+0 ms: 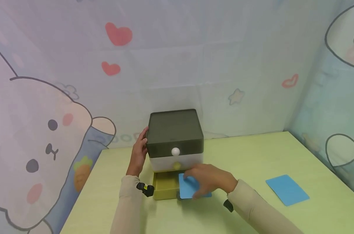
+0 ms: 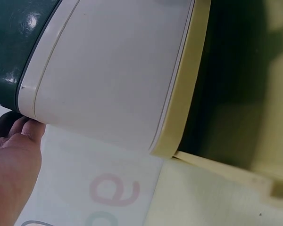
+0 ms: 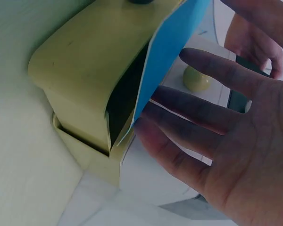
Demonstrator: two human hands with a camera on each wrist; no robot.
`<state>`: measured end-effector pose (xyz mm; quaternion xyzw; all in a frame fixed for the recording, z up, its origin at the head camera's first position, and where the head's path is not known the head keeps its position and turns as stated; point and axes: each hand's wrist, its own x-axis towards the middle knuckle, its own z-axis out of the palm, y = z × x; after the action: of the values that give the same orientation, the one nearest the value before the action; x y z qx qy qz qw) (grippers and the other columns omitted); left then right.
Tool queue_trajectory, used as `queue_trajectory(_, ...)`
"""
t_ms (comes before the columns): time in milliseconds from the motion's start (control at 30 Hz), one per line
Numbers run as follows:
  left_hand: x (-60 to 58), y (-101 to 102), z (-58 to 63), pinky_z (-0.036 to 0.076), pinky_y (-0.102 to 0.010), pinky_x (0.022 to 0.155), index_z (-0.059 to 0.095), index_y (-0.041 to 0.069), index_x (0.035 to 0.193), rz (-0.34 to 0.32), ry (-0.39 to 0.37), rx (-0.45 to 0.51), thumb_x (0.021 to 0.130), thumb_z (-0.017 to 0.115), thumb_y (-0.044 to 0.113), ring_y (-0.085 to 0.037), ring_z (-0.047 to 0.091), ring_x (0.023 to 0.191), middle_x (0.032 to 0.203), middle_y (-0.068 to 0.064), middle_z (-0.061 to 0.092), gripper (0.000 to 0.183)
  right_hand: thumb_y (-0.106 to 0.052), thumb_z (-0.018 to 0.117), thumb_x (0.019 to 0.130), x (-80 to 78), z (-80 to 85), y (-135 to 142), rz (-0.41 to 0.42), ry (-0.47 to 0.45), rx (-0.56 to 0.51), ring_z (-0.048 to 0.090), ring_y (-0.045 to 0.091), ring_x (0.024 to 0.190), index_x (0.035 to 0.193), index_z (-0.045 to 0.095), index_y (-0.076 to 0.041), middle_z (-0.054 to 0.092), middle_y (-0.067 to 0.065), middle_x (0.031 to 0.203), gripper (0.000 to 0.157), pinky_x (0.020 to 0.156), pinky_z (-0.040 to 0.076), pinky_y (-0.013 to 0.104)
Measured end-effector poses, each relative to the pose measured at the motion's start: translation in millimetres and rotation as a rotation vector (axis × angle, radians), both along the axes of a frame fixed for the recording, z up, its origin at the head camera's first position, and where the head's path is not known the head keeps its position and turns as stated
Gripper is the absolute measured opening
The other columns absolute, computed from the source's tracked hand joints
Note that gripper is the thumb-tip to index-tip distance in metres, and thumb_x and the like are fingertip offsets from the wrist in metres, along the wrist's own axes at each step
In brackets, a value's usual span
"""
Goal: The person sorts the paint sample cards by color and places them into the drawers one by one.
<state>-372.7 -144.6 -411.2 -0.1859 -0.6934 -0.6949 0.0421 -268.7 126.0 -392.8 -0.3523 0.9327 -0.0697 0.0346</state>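
Note:
A small drawer box (image 1: 174, 126) has a dark green top tier, a white tier below it and a yellow bottom drawer (image 1: 166, 194) pulled out. My left hand (image 1: 138, 156) rests against the box's left side, fingers along its wall. Over the front right of the drawer, my right hand (image 1: 210, 178) holds a blue card (image 1: 185, 190) with fingers and thumb spread across it. From the right wrist view, the card (image 3: 172, 52) stands tilted at the drawer's opening, the fingertips touching its face. The thumb's contact is not visible there.
Another blue card (image 1: 287, 190) lies flat on the light green table (image 1: 241, 152) to the right. Behind the box hangs a cloth (image 1: 171, 65) printed with hearts and cartoon animals. A white knob (image 1: 175, 151) sticks out of the top tier.

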Motion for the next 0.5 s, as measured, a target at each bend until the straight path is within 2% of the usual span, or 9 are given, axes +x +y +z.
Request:
queue_trajectory(233,-0.2,0,4.0,0.021,-0.05,0.127,0.028,0.028,0.16,0.008,0.005,0.015,0.106,0.025,0.025,-0.022,0.022,0.157,0.17,0.003,0.018,0.054,-0.042,0.085,0.073,-7.4,-3.6,-7,-0.023,-0.005,0.033,0.06,0.017,0.109,0.125,0.067,-0.018,0.068,-0.002,0.125,0.061,0.089,0.055,0.038)
queue_trajectory(500,-0.5,1,2.6,0.021,-0.048,0.127,0.027,0.028,0.16,0.004,-0.023,0.014,0.106,0.027,0.028,-0.019,0.022,0.157,0.169,0.005,0.018,0.054,-0.041,0.087,0.07,-13.8,-9.1,-11,0.003,0.015,0.02,0.059,0.015,0.101,0.121,0.069,-0.015,0.07,-0.001,0.117,0.06,0.085,0.055,0.032)
